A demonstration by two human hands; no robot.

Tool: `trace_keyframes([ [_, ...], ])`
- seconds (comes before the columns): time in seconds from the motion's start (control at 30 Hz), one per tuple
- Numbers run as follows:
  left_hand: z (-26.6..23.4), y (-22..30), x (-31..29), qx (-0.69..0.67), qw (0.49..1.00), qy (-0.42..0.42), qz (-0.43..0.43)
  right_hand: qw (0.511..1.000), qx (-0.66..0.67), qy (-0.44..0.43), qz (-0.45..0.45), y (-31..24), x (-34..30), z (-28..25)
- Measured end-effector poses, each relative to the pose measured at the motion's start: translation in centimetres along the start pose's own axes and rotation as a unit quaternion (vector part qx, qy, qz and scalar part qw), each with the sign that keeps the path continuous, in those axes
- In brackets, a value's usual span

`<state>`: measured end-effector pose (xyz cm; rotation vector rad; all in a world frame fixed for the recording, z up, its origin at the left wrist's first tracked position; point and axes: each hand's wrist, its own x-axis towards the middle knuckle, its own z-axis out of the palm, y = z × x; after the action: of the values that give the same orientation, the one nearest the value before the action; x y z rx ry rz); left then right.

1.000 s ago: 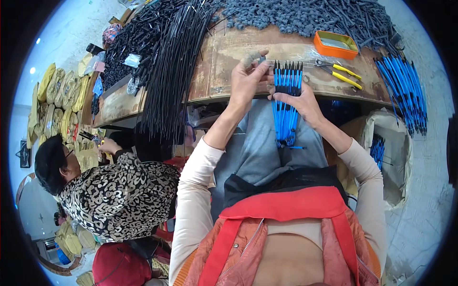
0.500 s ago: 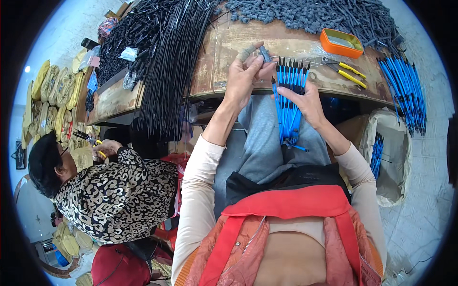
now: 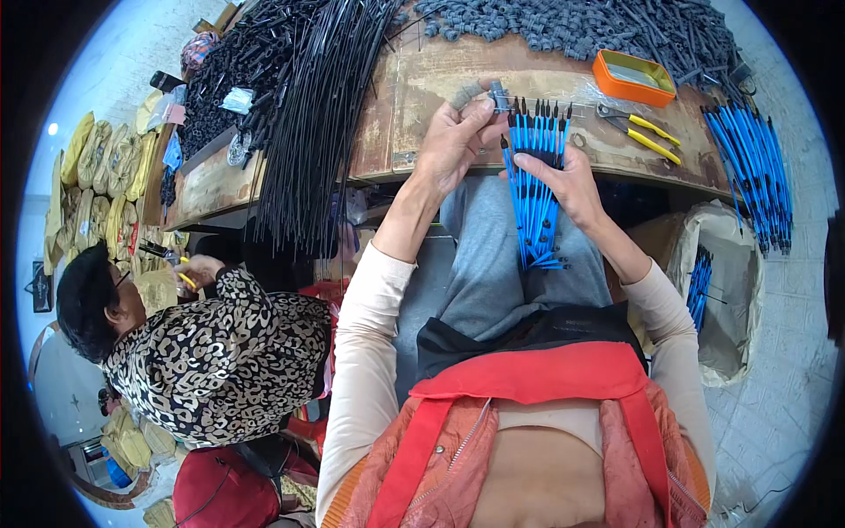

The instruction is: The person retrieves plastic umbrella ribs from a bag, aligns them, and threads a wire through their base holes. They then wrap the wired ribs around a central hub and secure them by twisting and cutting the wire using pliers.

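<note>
My right hand (image 3: 568, 180) is closed round a fan of thin blue rods (image 3: 533, 202) with black tips and black bands, held above my lap with the tips toward the bench. Just left of the tips, my left hand (image 3: 459, 136) pinches a small grey tubular piece (image 3: 499, 97) between thumb and fingers. Some of its fingers wear tan wraps. What the left fingertips grip behind the rods is partly hidden. Yellow-handled pliers (image 3: 641, 134) lie on the bench to the right of the rods.
An orange tin (image 3: 634, 79) stands near a heap of grey parts (image 3: 572, 26). Long black rods (image 3: 308, 132) hang over the bench's front edge. More blue rods (image 3: 753, 176) lie at the right end. A lined bin (image 3: 735, 330) stands below. A co-worker (image 3: 211, 352) holds pliers at left.
The fan of blue rods has spread a little at its lower end. My left hand and the grey piece have shifted slightly to the right, closer to the tips.
</note>
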<state>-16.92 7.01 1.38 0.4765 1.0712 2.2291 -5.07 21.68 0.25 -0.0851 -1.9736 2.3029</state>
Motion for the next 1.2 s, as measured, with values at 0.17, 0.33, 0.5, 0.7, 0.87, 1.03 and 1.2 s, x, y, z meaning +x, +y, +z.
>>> trace_keyframes([
  [0.17,0.3,0.2,0.2,-0.006,1.0,0.01,-0.008,1.0,0.003,-0.001,0.007,-0.5,0.1,0.0],
  [0.33,0.2,0.0,0.0,0.025,0.999,0.03,-0.017,1.0,0.023,0.004,0.01,-0.4,0.1,0.2],
  [0.5,2.5,0.4,-2.1,0.019,0.999,0.034,0.026,0.999,0.029,0.009,0.023,-1.0,0.0,0.2],
  [0.7,3.1,0.3,-2.4,0.187,0.975,0.084,0.089,1.0,0.019,-0.014,0.019,-0.7,-0.1,0.4],
  [0.87,3.1,0.2,-2.1,0.2,0.969,0.108,0.102,0.995,0.092,-0.04,-0.031,0.7,0.2,-0.1],
  [1.03,3.7,0.7,-2.5,0.146,0.982,0.107,0.057,0.999,0.034,-0.016,0.005,-0.4,-0.2,0.3],
  [1.2,2.9,0.4,-1.8,0.14,0.982,0.102,0.075,0.999,0.028,-0.025,-0.006,0.2,0.1,0.1],
])
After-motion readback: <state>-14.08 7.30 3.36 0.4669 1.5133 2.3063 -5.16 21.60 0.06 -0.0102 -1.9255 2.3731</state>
